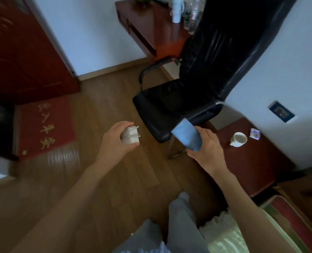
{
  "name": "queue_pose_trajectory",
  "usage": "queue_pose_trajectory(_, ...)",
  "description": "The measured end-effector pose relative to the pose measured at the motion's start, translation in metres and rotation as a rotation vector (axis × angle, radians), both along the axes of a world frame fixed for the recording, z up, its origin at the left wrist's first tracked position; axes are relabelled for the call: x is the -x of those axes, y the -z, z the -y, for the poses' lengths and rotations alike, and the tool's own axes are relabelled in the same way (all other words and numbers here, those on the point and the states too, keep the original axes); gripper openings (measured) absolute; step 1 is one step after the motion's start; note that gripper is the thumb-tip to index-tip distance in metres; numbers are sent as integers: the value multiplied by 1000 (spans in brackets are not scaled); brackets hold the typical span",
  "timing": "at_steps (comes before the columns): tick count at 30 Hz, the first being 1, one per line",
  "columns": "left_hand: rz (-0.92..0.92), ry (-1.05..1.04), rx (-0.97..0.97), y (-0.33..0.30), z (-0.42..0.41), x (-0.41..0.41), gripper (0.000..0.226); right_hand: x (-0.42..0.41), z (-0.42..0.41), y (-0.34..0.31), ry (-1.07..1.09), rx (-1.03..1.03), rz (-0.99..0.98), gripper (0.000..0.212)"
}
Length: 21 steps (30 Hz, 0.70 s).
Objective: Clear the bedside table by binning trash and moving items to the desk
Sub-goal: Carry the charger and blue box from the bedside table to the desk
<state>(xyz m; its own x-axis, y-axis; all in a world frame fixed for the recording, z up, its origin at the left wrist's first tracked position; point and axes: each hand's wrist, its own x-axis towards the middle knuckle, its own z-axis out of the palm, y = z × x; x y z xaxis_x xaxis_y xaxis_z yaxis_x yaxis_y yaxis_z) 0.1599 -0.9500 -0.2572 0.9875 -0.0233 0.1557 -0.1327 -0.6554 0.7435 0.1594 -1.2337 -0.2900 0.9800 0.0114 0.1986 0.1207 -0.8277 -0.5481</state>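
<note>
Across the room from the bed, my desk (157, 28) stands against the far wall with a white cup and some clear bottles (192, 17) already on its top, and the black chair (184, 88) sits between me and it. To my right is the bedside table (257, 161), where a white mug (238, 139) and a small white packet (255, 133) remain, just beside each other near the wall. My right hand (209, 145) is curled round a folded blue cloth (187, 136); its long axis runs from my palm up and to the left, the free end pointing at the chair seat. My left hand (117, 138) is wrapped round a white stack of thin flat pieces (130, 136), perhaps paper or cards, though blur keeps me from telling which; it lies on edge in my fingers, its long axis tilted up and to the right, toward the desk. Both loads are in the air over the wooden floor, well apart from either table. I judge the risks to be these: the stack could fan out and spill if my hold slackens as I walk, and the loose end of the cloth could catch on the chair's armrest as I pass.
</note>
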Motion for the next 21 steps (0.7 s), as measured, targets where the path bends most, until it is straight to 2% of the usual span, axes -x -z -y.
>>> queue_pose_trajectory(4,8,-100,16,-3,-47,21,55,-4,-45,-4,-95,9,-16,79)
queue_pose_trajectory(12,19,-259,30,1,-114,23,54,-58,-120,-14,-277,81,25,79)
queue_pose_trajectory(21,24,-393,80,3,-160,-74,52,-181,-184,-14,-399,122,7,77)
